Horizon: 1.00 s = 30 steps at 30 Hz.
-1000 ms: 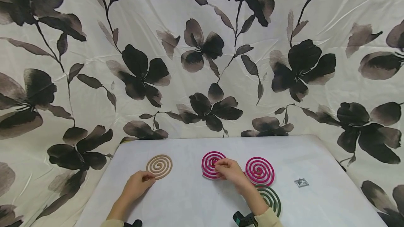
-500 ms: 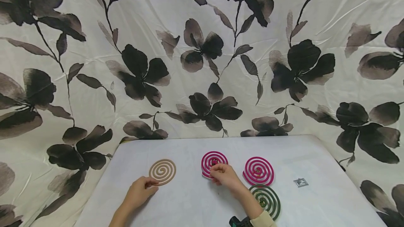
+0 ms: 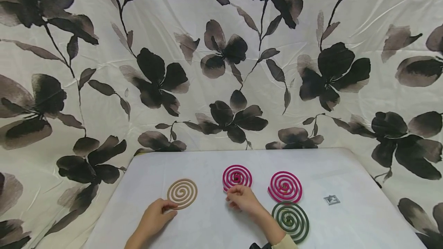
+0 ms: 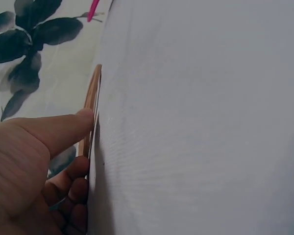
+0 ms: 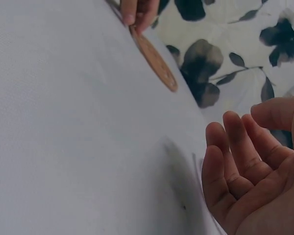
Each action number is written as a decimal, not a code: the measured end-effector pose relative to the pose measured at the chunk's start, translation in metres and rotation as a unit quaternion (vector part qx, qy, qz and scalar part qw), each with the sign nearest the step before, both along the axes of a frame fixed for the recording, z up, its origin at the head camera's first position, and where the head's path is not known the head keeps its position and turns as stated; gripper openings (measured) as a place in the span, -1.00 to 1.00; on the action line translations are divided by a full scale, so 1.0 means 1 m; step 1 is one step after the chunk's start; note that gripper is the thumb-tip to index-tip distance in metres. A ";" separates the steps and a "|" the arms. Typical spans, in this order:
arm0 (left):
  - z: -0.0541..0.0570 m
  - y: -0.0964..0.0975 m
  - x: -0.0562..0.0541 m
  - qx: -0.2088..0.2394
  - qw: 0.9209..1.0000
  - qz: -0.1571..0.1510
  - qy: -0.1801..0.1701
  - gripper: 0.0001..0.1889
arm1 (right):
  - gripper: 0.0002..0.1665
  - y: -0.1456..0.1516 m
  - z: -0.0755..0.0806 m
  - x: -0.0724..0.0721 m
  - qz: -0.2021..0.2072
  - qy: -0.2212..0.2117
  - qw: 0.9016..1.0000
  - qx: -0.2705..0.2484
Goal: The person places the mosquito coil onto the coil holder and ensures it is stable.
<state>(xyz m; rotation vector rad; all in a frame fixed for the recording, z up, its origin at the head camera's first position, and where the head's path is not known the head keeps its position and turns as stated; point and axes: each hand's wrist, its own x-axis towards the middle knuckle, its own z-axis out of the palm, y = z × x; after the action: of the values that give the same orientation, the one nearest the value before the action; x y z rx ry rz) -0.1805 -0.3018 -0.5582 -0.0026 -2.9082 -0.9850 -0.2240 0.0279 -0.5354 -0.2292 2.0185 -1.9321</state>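
My left hand (image 3: 154,217) pinches the near left edge of a tan mosquito coil (image 3: 181,193) on the left part of the table. Seen edge-on in the left wrist view, that tan coil (image 4: 91,88) lies close over the white top, the thumb (image 4: 76,126) against it. My right hand (image 3: 245,200) is at the near edge of a pink mosquito coil (image 3: 237,177), which has a dark spot at its centre. In the right wrist view the fingers (image 5: 237,144) are loosely bent with nothing between them and the thumb.
Right of the right hand lies a second pink coil (image 3: 285,186), its near edge meeting a green coil (image 3: 288,220). Further right is a small silver metal stand (image 3: 332,200). A floral cloth (image 3: 228,49) hangs behind the white table (image 3: 367,226).
The left hand has brought the tan coil right and nearer the body. The right hand has drawn back from the pink coil's middle to its near edge, while that coil has barely moved.
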 end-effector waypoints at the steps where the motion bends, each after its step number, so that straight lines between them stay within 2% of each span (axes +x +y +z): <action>1: 0.001 0.001 0.001 0.000 1.000 0.000 0.000 -0.83 | -0.73 -0.002 0.000 0.001 0.001 -0.001 1.000 -0.001; 4: 0.004 0.004 0.003 0.010 1.000 0.009 0.001 -0.82 | -0.74 -0.009 -0.001 0.002 0.005 -0.001 1.000 0.002; 8: 0.009 0.005 0.006 0.049 0.998 0.049 -0.005 -0.85 | -0.78 -0.022 -0.002 0.003 0.011 0.019 1.000 0.015; 13: 0.015 0.006 0.009 0.084 0.990 0.107 -0.019 -0.80 | -0.85 -0.037 -0.002 0.000 0.010 0.069 0.997 0.038; 18: 0.015 0.006 0.009 0.101 0.979 0.172 -0.039 -0.71 | -0.88 -0.053 -0.006 -0.007 0.019 0.118 0.990 0.070; 20: 0.014 0.006 0.006 0.102 0.977 0.182 -0.040 -0.68 | -0.87 -0.058 -0.008 -0.009 0.023 0.130 0.988 0.081; 25: 0.013 0.003 -0.002 0.102 0.977 0.185 -0.032 -0.67 | -0.82 -0.070 -0.009 -0.017 0.017 0.139 0.985 0.102; 30: 0.012 0.002 -0.010 0.097 0.977 0.187 -0.026 -0.68 | -0.75 -0.080 -0.011 -0.028 0.010 0.126 0.986 0.109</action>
<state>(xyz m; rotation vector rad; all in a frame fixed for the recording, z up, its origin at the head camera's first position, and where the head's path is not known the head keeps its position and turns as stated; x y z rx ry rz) -0.1902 -0.3002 -0.5463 0.5641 -2.6926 -1.1991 -0.2517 -0.0523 -0.5463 -0.4569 2.3581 -1.7250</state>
